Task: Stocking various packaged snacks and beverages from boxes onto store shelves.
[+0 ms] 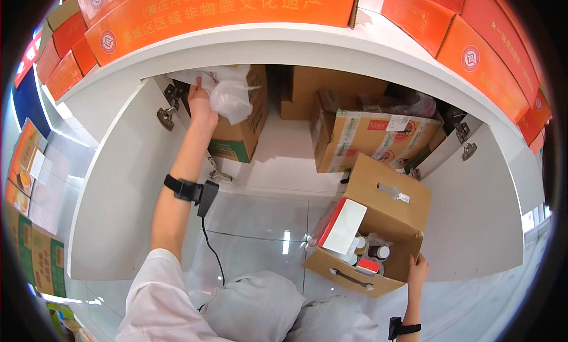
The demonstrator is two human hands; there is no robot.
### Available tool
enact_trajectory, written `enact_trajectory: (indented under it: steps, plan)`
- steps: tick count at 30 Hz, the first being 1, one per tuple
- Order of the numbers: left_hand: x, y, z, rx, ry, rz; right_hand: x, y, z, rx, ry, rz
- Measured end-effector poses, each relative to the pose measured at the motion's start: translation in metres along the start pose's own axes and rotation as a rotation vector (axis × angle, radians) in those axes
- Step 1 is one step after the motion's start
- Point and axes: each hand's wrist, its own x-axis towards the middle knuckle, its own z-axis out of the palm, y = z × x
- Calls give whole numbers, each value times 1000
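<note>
My left hand [203,103] reaches into the left side of an open white cabinet and grips a crumpled white plastic bag [230,98]. That bag lies over the top of a cardboard carton [256,116] with a green lower band. Down on the right, my right hand [418,271] has its fingers on the rim of an open cardboard box [355,280] with a dark carry handle. Several small bottles [380,252] with white caps and a red-and-white packet [368,265] are inside it. A white box with a red side [345,226] stands at its left edge.
A taped carton [377,140] sits in the cabinet's right half. The left door [120,195] and right door [475,209] stand swung out on metal hinges. Orange cartons [222,18] line the white counter [248,47] above. Grey floor tiles [253,213] lie before my knees.
</note>
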Motion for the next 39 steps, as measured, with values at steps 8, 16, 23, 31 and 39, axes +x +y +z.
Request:
enact_trajectory:
  steps: [8, 16, 23, 31, 39]
  plan:
    - [5, -25, -4, 385, -218, -208, 5, 15, -7, -92, -24, 34]
    - [-176, -68, 16, 1006, -1349, -262, 10, 4, 0, 38, 8, 76]
    - [-236, -104, -12, 1037, -1457, -421, -12, 26, -14, 502, 64, 238]
    - [-252, -83, -25, 1182, -1665, 71, -27, 13, -59, 1196, -101, 235]
    - [-281, -85, -32, 1347, -1736, 222, -24, -1, -28, 731, -279, -78]
